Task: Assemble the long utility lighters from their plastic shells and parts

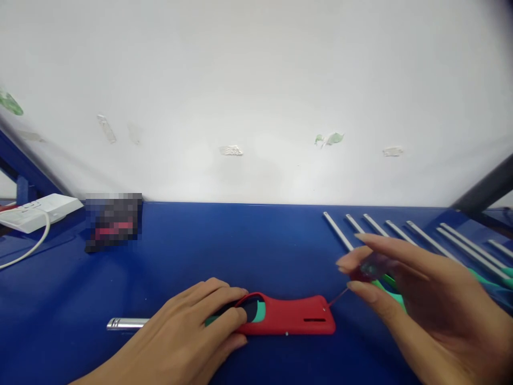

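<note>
A red utility lighter (pixel 284 315) lies on its side on the blue table, its silver barrel (pixel 127 323) pointing left. My left hand (pixel 196 326) is closed around it near the black and teal trigger area, pressing it to the table. Over the lighter's right end, my right hand (pixel 436 305) pinches a small screwdriver (pixel 363 271) by its translucent reddish handle, which is blurred. The thin shaft slants down to the left, its tip at a small screw hole in the red body's end corner. I cannot tell whether the tip sits inside the hole.
Several more lighters with silver barrels (pixel 435 243) and green handles lie in a row at the right, partly behind my right hand. At the far left are a white flat box (pixel 44 211) with a cable and a dark pixelated object (pixel 118 222). A white wall (pixel 256 176) closes off the back.
</note>
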The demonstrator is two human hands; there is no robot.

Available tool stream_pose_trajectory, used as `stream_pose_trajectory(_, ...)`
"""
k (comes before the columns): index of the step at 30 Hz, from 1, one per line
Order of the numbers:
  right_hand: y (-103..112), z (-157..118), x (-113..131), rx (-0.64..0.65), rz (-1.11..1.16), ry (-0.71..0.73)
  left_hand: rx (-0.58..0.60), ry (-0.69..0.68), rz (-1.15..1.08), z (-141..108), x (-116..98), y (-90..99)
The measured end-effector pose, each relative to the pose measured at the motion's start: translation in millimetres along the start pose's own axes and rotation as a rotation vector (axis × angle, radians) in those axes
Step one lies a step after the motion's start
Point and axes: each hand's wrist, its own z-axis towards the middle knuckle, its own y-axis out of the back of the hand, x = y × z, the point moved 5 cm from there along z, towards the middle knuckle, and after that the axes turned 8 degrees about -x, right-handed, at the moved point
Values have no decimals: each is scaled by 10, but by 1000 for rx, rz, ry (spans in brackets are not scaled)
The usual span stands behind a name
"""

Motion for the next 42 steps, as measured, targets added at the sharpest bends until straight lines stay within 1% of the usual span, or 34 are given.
stream_pose_trajectory(3, 13, -73, -66, 27, -9, -41, -1, -5, 8, -6, -3, 11)
stream_pose_trajectory(5, -13, -43, -21, 21, -46, -23, 6, -6, 8, -9, -4, 21)
stream_pose_trajectory(8, -109, 128, 143, 2, -111, 85, 12, -8, 12, -6, 0, 27)
stream_pose_trajectory(10, -183, 266, 247, 17, -136, 153, 21, -2, 12, -1, 9, 20)
stream_pose_trajectory(13, -240, 403, 323, 65, -123, 196, 23, 3, 2, 2, 24, 15)
stream_pose_trajectory(15, -235, 423, 325, 89, -108, 201, 21, 0, -6, 2, 31, 17)
stream_pose_trajectory(17, -225, 395, 303, 105, -95, 191, 21, -2, -11, 0, 38, 21)
stream_pose_trajectory(19, -220, 333, 276, 85, -59, 164, 31, -5, -15, -3, 40, 18)
stream_pose_trajectory(21, -228, 252, 266, 27, 22, 128, 42, 1, -11, -11, 43, 12)
stream_pose_trajectory(24, -252, 119, 279, -94, 137, 59, 47, 0, -7, -41, 43, 3)
stream_pose_trajectory(26, -270, 52, 276, -132, 172, -6, 41, -5, -6, -64, 42, 0)
stream_pose_trajectory(27, -278, 29, 278, -119, 185, -15, 36, -10, -7, -72, 39, 2)
stream_pose_trajectory(29, -289, 5, 288, -36, 205, 18, 27, -11, -5, -74, 37, 10)
stream_pose_trajectory(31, -264, -3, 287, 41, 185, 71, 30, -14, -2, -59, 35, 19)
stream_pose_trajectory(33, -200, 6, 260, 52, 138, 79, 32, -19, 3, -34, 31, 30)
stream_pose_trajectory(38, -10, 82, 236, -49, 53, 106, 32, -11, 16, -6, 18, 51)
stream_pose_trajectory(42, 94, 76, 186, -124, 78, 105, 27, -17, 26, -21, 4, 55)
